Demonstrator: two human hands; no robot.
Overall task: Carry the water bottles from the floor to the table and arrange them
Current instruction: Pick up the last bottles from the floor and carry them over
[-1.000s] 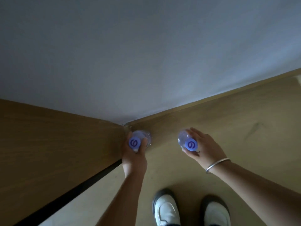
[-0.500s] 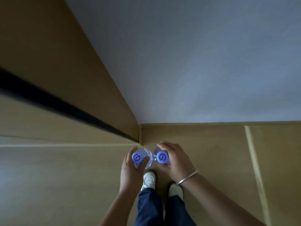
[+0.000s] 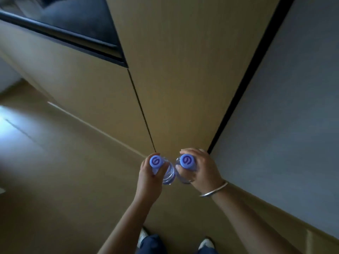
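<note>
Two clear water bottles with blue caps are held upright side by side in front of me, seen from above. My left hand [image 3: 149, 177] grips the left bottle [image 3: 168, 172] around its neck, below the blue cap. The right bottle [image 3: 186, 161] is wrapped by my right hand [image 3: 203, 170], which wears a silver bangle at the wrist. The two bottles are almost touching. Most of each bottle's body is hidden under the hands. No table is in view.
A tall wooden cabinet [image 3: 176, 74] with a vertical door seam stands straight ahead. A grey wall [image 3: 289, 114] rises on the right. At upper left sits a dark-edged panel [image 3: 73, 28]. The wooden floor [image 3: 60, 180] spreads left, and my shoes [image 3: 206, 243] show at the bottom.
The view has swung left from the wall corner to the wooden cabinet. Both hands kept their bottles and stayed close together in front of me.
</note>
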